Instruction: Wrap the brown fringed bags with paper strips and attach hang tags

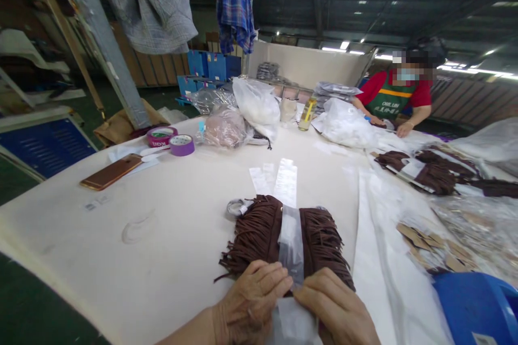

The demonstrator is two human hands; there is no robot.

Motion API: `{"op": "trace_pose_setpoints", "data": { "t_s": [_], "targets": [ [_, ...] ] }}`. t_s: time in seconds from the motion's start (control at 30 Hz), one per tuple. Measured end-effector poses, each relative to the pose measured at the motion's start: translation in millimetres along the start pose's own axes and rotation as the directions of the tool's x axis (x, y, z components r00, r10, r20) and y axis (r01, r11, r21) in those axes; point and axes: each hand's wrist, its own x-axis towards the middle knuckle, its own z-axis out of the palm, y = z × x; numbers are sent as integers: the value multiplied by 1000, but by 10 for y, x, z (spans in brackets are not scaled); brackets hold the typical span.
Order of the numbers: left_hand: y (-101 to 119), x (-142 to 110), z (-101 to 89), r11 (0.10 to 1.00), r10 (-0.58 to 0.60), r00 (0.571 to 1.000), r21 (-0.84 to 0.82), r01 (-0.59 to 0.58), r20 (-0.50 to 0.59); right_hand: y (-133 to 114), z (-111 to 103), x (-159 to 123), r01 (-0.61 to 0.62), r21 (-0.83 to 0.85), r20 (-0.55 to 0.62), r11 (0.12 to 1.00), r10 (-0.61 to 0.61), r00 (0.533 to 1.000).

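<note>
our left hand (pixel 253 296) and right hand (pixel 335 304) rest, fingers bent, at the near edge of a dark brown fringed fabric bundle (pixel 259 229) on a broad white table (pixel 182 237). a translucent pale strip (pixel 290 237) crosses its middle; we cannot tell whether either hand grips it, since our palms are hidden. our right wrist is cut off below.

white table (pixel 174 248) across centre and lower left | left: phone (pixel 111 171) | upper left of centre: purple tape (pixel 186 145), magenta tape (pixel 156 140) | upper centre: clear bag (pixel 226 130), white bag (pixel 259 102), bottle (pixel 307 114) | lower centre: brown fringe (pixel 259 232), white strips (pixel 286 183) at its upper edge
</note>
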Motion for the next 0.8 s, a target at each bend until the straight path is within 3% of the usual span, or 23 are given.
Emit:
{"op": "trace_pose_setpoints", "data": {
  "t_s": [0.1, 0.17, 0.23, 0.37, 0.47, 0.53, 0.8],
  "targets": [
    [22, -11, 51, 976, -155, 978, -174, 130, -140, 199, 33, 158, -221, 80, 16, 972, 220, 975],
    [34, -3, 131, 952, -259, 936, -229, 205, -237, 306, 111, 185, -381, 101, 51, 919, 378, 925],
    [37, 20, 205, 947, -294, 907, -223, 233, -300, 390, 200, 176, -535, 89, 85, 840, 529, 844],
    [22, 94, 243, 961, -272, 891, -151, 231, -364, 476, 318, 151, -749, 105, 111, 654, 741, 662],
    [11, 149, 212, 971, -238, 888, -90, 220, -393, 498, 343, 163, -827, 145, 142, 544, 815, 561],
    [9, 176, 202, 976, -209, 899, -21, 218, -384, 510, 346, 177, -853, 145, 168, 501, 837, 520],
    [19, 318, 207, 931, -172, 957, 279, 235, -232, 564, 363, 206, -892, 194, 207, 408, 872, 444]
  ]
}}
